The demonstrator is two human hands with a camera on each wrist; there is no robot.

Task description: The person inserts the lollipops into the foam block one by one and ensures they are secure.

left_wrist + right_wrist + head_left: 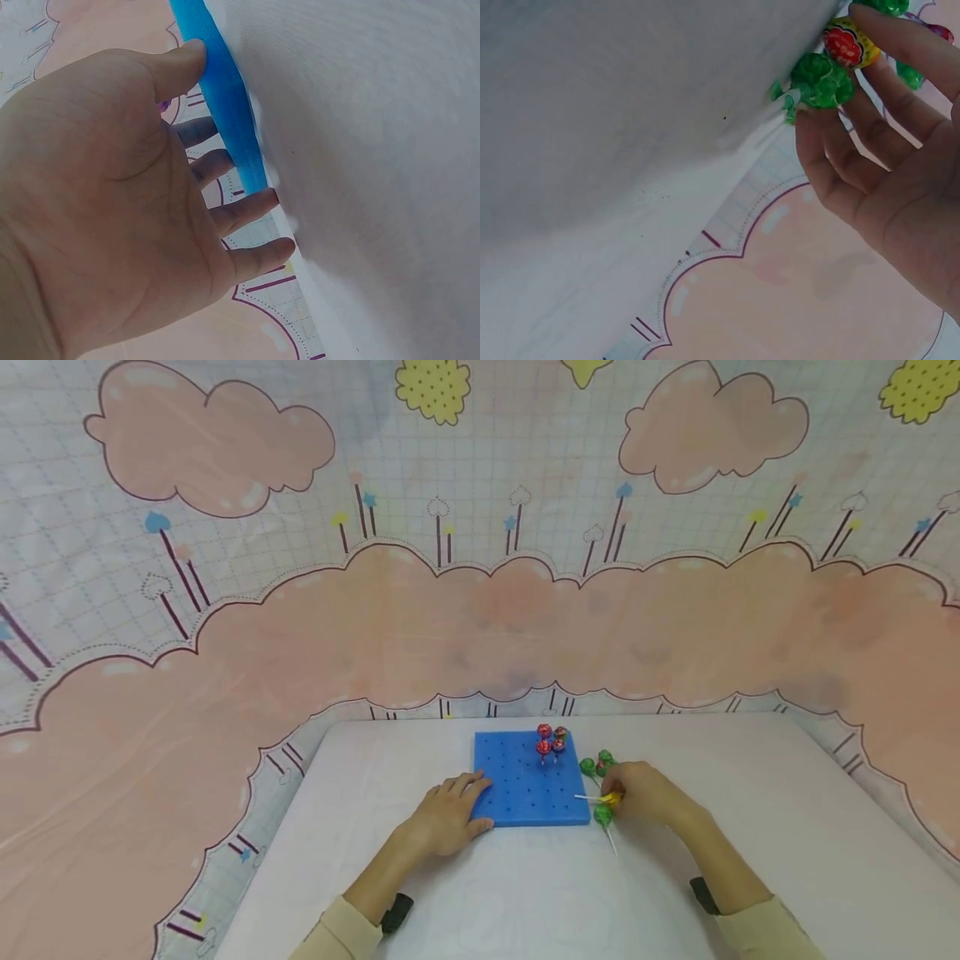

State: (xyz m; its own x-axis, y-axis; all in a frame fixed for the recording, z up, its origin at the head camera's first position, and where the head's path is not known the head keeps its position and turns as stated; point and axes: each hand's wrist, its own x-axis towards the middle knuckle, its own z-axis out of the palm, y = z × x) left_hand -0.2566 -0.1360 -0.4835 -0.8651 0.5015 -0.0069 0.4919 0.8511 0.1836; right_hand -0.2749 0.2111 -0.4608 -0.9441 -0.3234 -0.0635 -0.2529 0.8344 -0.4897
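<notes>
A blue board (517,789) with rows of small holes lies flat on the table. My left hand (448,817) rests at its left edge, thumb and fingers spread against the side, also seen in the left wrist view. Beyond the board's right edge, my right hand (648,792) pinches a yellow lollipop (612,797) with a red label, its white stick pointing left over the board. Just below it lies a green lollipop (603,815), close to my fingertips in the right wrist view. Several wrapped lollipops (543,747) stand upright in the board's far right holes.
More green lollipops (588,767) lie beyond my right hand, beside the board. The white table (390,752) reaches back to a cloud-patterned cloth (480,635). A dark band shows at each wrist.
</notes>
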